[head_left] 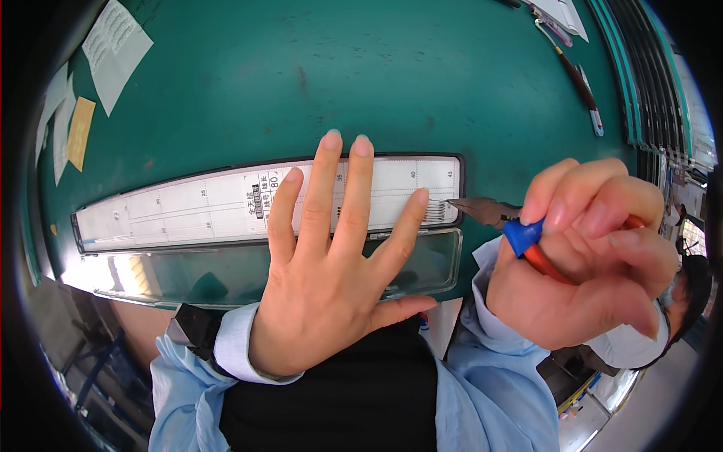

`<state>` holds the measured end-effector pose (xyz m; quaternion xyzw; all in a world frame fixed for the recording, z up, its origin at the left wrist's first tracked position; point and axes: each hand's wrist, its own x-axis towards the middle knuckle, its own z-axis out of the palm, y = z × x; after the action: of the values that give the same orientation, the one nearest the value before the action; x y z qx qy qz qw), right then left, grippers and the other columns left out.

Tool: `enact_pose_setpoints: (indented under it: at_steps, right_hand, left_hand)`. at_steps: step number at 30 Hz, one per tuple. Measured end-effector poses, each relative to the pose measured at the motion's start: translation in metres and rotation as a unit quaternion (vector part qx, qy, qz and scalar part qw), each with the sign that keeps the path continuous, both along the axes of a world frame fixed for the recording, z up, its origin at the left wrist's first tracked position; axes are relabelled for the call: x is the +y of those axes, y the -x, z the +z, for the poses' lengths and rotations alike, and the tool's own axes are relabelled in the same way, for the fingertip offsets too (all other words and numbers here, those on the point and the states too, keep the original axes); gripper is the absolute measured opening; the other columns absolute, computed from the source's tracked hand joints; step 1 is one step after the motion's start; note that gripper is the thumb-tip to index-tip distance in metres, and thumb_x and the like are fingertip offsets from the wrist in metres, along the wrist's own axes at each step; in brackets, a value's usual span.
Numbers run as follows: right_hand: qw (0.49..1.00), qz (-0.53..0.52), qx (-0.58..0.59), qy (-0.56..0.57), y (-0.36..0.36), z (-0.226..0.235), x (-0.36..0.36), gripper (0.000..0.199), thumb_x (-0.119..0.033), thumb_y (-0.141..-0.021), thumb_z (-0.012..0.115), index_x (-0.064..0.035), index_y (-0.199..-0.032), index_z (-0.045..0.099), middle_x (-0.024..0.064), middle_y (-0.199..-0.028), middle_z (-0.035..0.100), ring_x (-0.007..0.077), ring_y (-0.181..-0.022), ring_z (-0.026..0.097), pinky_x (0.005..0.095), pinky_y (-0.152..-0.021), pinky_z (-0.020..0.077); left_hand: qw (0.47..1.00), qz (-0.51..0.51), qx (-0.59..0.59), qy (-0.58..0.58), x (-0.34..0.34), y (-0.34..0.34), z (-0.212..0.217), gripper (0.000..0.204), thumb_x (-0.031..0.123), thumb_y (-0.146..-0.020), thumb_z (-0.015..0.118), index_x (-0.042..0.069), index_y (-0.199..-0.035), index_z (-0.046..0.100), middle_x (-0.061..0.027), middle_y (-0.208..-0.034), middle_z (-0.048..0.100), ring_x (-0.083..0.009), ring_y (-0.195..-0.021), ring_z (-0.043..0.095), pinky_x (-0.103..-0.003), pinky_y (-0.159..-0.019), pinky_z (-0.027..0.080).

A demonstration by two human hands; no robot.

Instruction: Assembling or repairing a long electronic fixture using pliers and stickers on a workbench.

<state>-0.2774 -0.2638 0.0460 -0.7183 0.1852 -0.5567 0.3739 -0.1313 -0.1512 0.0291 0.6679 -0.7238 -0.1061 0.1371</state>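
Observation:
A long, narrow black-edged case (461,172) lies opened on the table, lined with a white card (169,200) marked with a scale. Its clear lid (425,267) folds toward me. My left hand (320,290) rests flat on the card with its fingers spread, holding nothing. Beside its index fingertip, at the card's right end, sits a row of thin dark strands (437,211); I cannot make out what they are. My right hand (595,256) is wrapped round pliers (486,211) with red handles and a blue collar. Their pointed tips are at the strands.
A green mat (316,83) covers the table. Papers (117,53) and a tan slip (80,134) lie at the left. A thin brown-handled tool (578,79) lies far right, near stacked dark trays (654,75). Another person (678,309) is at the right edge.

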Motion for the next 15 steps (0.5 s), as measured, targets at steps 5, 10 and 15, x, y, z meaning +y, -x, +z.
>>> enact_pose_setpoints:
  at_steps: [5,10,15]
  right_hand:
    - [0.999,0.039,0.018,0.021,0.0043,0.0009,-0.0049,0.052,-0.058,-0.096,0.037,-0.0115,-0.109,0.056,0.0090,-0.092,0.047,0.0194,-0.070,0.047,0.0280,-0.052,0.0422]
    - [0.998,0.052,0.025,0.031,0.0041,0.0011,-0.0074,0.052,-0.057,-0.097,0.036,-0.0118,-0.111,0.056,0.0087,-0.093,0.047,0.0190,-0.070,0.046,0.0278,-0.051,0.0417]
    - [0.997,0.059,0.029,0.035,0.0025,0.0014,-0.0088,0.051,-0.057,-0.097,0.034,-0.0117,-0.112,0.055,0.0086,-0.093,0.046,0.0186,-0.069,0.046,0.0276,-0.051,0.0412]
  left_hand:
    - [1.000,0.002,-0.004,0.002,0.0005,-0.0001,-0.0010,0.080,0.072,-0.073,0.056,0.020,-0.135,0.056,-0.0323,-0.144,0.034,-0.0495,-0.132,0.035,-0.057,-0.105,0.024]
    - [1.000,-0.003,-0.002,-0.006,-0.0008,0.0005,0.0006,0.080,0.072,-0.074,0.055,0.021,-0.135,0.055,-0.0325,-0.144,0.034,-0.0495,-0.132,0.035,-0.057,-0.105,0.025]
    - [1.000,-0.004,-0.009,-0.009,-0.0004,0.0007,0.0019,0.080,0.072,-0.074,0.054,0.020,-0.135,0.055,-0.0330,-0.144,0.034,-0.0493,-0.132,0.034,-0.057,-0.105,0.025]
